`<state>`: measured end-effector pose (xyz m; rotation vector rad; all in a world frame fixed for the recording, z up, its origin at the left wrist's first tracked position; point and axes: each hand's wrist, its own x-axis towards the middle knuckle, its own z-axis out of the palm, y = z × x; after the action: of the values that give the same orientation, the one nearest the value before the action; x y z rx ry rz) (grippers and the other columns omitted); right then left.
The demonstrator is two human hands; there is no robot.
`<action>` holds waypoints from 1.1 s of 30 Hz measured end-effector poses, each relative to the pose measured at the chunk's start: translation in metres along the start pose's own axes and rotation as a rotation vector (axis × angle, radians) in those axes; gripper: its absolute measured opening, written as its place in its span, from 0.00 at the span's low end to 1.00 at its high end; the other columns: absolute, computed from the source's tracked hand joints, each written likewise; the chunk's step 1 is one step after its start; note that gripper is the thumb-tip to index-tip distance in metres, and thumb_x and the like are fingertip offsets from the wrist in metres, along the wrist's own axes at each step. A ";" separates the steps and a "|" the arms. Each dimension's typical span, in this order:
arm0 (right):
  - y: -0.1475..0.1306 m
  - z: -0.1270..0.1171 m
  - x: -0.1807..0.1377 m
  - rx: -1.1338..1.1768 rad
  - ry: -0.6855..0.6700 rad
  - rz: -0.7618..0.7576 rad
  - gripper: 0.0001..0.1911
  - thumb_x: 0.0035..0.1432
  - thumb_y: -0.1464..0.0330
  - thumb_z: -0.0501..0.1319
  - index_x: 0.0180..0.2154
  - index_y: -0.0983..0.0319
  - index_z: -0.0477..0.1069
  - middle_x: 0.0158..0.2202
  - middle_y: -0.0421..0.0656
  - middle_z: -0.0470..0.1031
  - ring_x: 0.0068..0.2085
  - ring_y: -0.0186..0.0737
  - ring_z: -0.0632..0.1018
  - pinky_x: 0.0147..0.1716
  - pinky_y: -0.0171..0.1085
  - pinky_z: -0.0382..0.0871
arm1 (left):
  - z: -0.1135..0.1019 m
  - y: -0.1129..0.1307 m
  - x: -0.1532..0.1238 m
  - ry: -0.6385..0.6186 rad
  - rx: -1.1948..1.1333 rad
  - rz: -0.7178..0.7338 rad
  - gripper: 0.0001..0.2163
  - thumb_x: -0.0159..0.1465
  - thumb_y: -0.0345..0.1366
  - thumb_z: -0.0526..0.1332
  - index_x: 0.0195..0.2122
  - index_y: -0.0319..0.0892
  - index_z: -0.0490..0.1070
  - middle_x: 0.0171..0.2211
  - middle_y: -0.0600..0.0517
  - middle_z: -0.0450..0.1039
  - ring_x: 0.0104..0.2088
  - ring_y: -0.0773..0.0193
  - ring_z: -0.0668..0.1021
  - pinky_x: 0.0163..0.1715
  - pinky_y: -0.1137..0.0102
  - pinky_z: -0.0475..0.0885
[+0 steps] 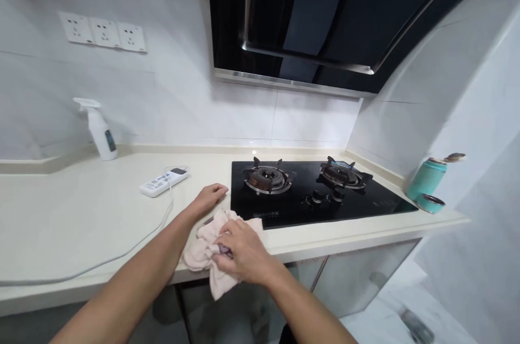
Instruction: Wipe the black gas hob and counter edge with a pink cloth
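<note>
My right hand (239,252) is closed on a crumpled pale pink cloth (203,249) at the front edge of the cream countertop (81,214); part of the cloth hangs over the edge. My left hand (209,198) rests on the counter just behind the cloth, fingers curled down and lying flat, holding nothing. Both hands are beside the left front corner of the black glass gas hob (317,198).
The hob has two burners (266,179) (343,173) and knobs. A white power strip (162,181) with its cable lies to the left, a white spray bottle (99,130) stands by the wall. A teal flask (424,179) and its cap sit at the right. A black range hood (325,19) hangs overhead.
</note>
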<state>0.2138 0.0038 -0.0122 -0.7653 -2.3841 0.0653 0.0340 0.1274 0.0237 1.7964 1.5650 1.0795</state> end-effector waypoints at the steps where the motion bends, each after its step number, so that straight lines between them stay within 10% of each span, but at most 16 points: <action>1: 0.005 -0.004 -0.003 0.056 0.012 -0.010 0.07 0.57 0.66 0.68 0.37 0.59 0.73 0.44 0.43 0.72 0.45 0.43 0.70 0.45 0.41 0.66 | -0.004 0.008 -0.004 -0.016 -0.006 0.008 0.23 0.56 0.58 0.55 0.34 0.42 0.74 0.28 0.51 0.77 0.27 0.62 0.75 0.30 0.68 0.70; 7: 0.006 -0.030 -0.022 0.388 0.010 0.011 0.26 0.53 0.69 0.70 0.54 0.56 0.71 0.53 0.45 0.71 0.54 0.44 0.71 0.55 0.44 0.66 | -0.010 0.052 -0.070 -0.128 -0.008 0.168 0.20 0.59 0.53 0.62 0.43 0.46 0.78 0.47 0.48 0.79 0.47 0.56 0.78 0.48 0.65 0.73; 10: 0.020 -0.055 -0.041 0.399 -0.019 0.065 0.15 0.60 0.66 0.66 0.50 0.53 0.76 0.58 0.45 0.68 0.59 0.46 0.70 0.59 0.46 0.64 | 0.005 0.051 -0.117 -0.257 0.155 0.288 0.20 0.65 0.54 0.59 0.53 0.51 0.76 0.56 0.47 0.75 0.57 0.52 0.74 0.60 0.56 0.66; 16: 0.128 -0.096 -0.100 -0.006 0.300 0.374 0.17 0.67 0.55 0.56 0.41 0.57 0.79 0.54 0.50 0.73 0.55 0.51 0.74 0.58 0.54 0.66 | 0.041 0.032 -0.165 -0.143 0.644 0.379 0.46 0.51 0.63 0.69 0.68 0.53 0.60 0.70 0.39 0.57 0.67 0.31 0.59 0.61 0.34 0.54; 25: 0.222 -0.054 -0.145 -0.416 0.126 0.319 0.25 0.67 0.53 0.49 0.52 0.59 0.75 0.58 0.52 0.74 0.61 0.53 0.72 0.59 0.52 0.68 | 0.118 0.079 -0.175 -0.073 0.772 0.675 0.31 0.59 0.50 0.69 0.62 0.51 0.66 0.60 0.42 0.66 0.57 0.39 0.69 0.52 0.45 0.66; 29: 0.231 -0.055 -0.153 -0.424 0.066 0.308 0.26 0.67 0.53 0.48 0.54 0.57 0.75 0.58 0.50 0.75 0.63 0.53 0.72 0.60 0.54 0.68 | 0.104 0.051 -0.179 -0.036 0.764 0.725 0.32 0.61 0.51 0.68 0.65 0.52 0.63 0.62 0.43 0.66 0.57 0.44 0.70 0.52 0.49 0.67; 33: 0.229 -0.055 -0.155 -0.452 0.080 0.362 0.30 0.68 0.50 0.47 0.58 0.60 0.72 0.61 0.52 0.72 0.63 0.54 0.71 0.60 0.55 0.67 | 0.038 -0.018 -0.197 0.108 0.779 0.655 0.34 0.59 0.60 0.65 0.64 0.55 0.66 0.62 0.43 0.69 0.59 0.44 0.71 0.54 0.50 0.67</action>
<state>0.4611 0.1022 -0.1054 -1.3772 -2.1790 -0.3597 0.0526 -0.0569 -0.0564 2.9653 1.6257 0.8794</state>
